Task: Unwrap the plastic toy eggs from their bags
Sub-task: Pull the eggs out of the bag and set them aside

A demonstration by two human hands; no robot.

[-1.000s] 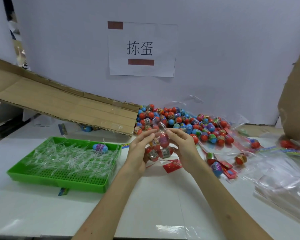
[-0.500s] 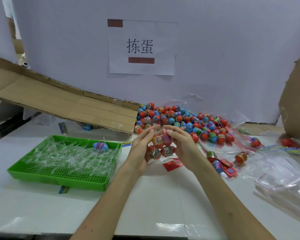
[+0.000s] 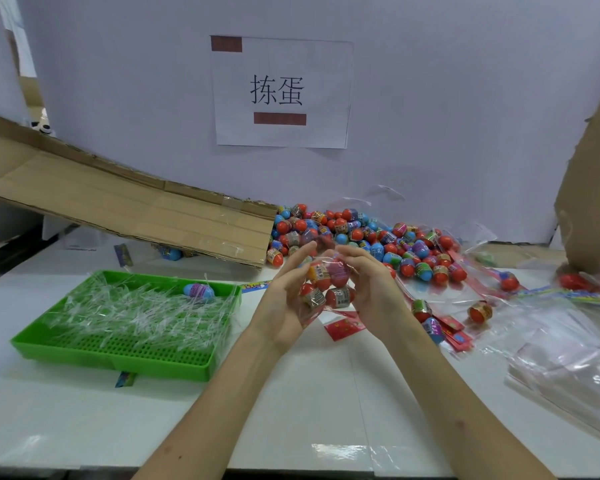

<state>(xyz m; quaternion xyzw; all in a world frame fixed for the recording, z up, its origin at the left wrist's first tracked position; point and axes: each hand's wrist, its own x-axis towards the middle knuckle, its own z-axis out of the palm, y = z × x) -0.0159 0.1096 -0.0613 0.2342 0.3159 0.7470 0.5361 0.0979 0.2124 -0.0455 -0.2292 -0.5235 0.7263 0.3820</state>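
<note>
The left hand (image 3: 284, 301) and right hand (image 3: 373, 289) are up off the bench (image 3: 291, 410), close together, with a clear bag (image 3: 321, 308) caught between them. The bag holds a few eggs (image 3: 338, 296), red, orange and purple. The left fingers (image 3: 302, 258) reach up along the bag's left side, nearly straight, with the palm cupped under it. The right fingers (image 3: 352, 256) curl over its top and right side. The fingertips of both hands almost meet at the bag's upper edge and seem to pinch the plastic there, though the film is too clear to be sure.

Behind the hands a pile (image 3: 361, 233) of bagged eggs lies against the wall, spilling rightward. A few strays (image 3: 478, 311) sit nearer the right forearm. Left of the hands stands a green tray (image 3: 118, 358) full of clear plastic strips, with one blue and purple egg (image 3: 199, 292) on top. A cardboard sheet (image 3: 136, 209) slants above the tray. Empty bags (image 3: 561, 355) lie heaped on the right.
</note>
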